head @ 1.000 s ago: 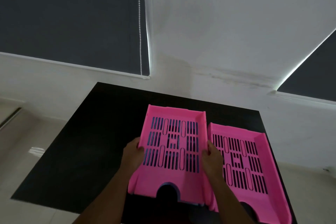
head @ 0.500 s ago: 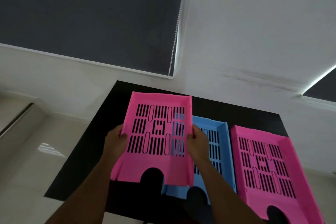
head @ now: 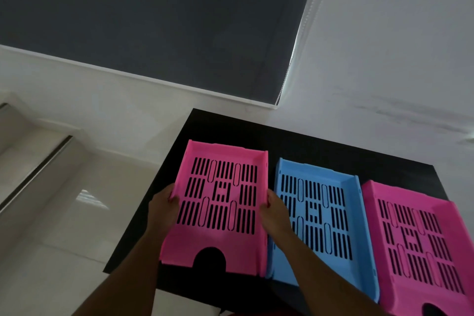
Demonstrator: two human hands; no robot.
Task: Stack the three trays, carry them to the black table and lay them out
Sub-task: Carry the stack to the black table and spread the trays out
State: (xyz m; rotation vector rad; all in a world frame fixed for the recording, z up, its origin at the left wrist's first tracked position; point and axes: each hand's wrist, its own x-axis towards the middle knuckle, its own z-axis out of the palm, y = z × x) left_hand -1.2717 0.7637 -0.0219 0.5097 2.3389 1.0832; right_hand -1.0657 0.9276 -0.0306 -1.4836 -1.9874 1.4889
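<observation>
Three slotted plastic trays lie side by side on the black table (head: 346, 159). The left pink tray (head: 220, 238) sits at the table's left part, gripped on both long sides: my left hand (head: 161, 209) on its left wall, my right hand (head: 275, 214) on its right wall. Whether it rests fully on the table I cannot tell. The blue tray (head: 331, 213) lies in the middle, close against it. The second pink tray (head: 415, 233) lies at the right, partly cut off by the frame edge.
The table stands against a white wall (head: 384, 46) with a dark roller blind (head: 154, 20) above. Pale tiled floor (head: 64, 238) and a step with a metal strip (head: 33, 174) lie to the left. The table's left edge runs just beside the left tray.
Both hands lifted the top pink tray off the blue one and carried it left. The blue tray is now fully uncovered between the two pink ones.
</observation>
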